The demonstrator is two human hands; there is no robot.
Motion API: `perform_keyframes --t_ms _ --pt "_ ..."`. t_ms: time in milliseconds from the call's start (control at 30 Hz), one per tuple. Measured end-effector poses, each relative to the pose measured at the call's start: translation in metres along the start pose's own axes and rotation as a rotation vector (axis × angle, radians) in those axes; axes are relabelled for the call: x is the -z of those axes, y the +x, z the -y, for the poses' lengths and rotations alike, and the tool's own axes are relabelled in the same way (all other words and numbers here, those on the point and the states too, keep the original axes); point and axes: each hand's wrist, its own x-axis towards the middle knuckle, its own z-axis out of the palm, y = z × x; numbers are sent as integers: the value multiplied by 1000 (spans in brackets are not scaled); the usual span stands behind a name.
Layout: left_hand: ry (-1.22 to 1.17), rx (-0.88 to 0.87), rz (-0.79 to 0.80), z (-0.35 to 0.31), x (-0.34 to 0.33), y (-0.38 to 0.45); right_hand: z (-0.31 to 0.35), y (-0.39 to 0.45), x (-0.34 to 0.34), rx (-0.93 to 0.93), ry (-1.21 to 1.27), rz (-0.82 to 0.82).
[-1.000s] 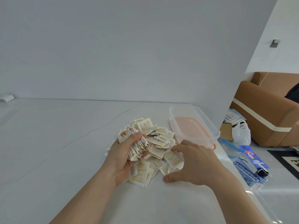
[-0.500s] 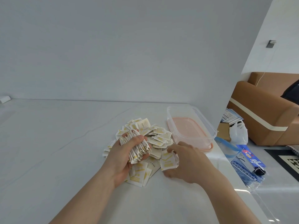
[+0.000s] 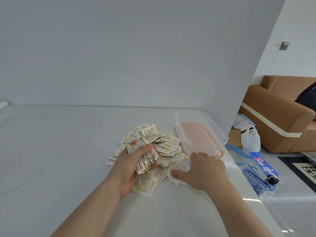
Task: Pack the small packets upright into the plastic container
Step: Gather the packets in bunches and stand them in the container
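Closest to the person, the left hand [image 3: 131, 161] is curled around a thick stack of small packets [image 3: 147, 157]. The packets in the stack stand on their edges, side by side like pages in a book. The fingers wrap over the top and the thumb holds the other side.

Just to the right, the right hand [image 3: 203, 170] lies palm down on the loose packets [image 3: 168, 145]. Its thumb presses flat on one packet near the edge of the heap. The other fingers bend down into the packets, and I cannot tell if they are pinching one.

The loose packets lie in a messy heap on the white table [image 3: 59, 151], under and around both hands. They are white with yellow marks. They look thin, light and a bit crinkly, like little paper bags. They likely slide over each other easily, so a stack may fan out or slip if it is held too softly. A good way to hold them is probably to squeeze the stack from both flat sides, near the middle.

A little farther back and to the right sits the plastic container [image 3: 206, 124]. It is see-through, open at the top, and has no packets in it yet. It stands on something pink, maybe its lid [image 3: 220, 152].
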Motion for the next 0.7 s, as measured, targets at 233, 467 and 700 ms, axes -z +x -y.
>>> perform_keyframes --t_ms 233,467,700 --pt "23 11 35 0 0 -2 0 3 -2 6 147 26" --pt "31 -12 70 1 -3 -3 6 1 -6 -37 69 -38" --pt "26 -7 75 2 -4 -3 6 4 -7 -53 146 37"
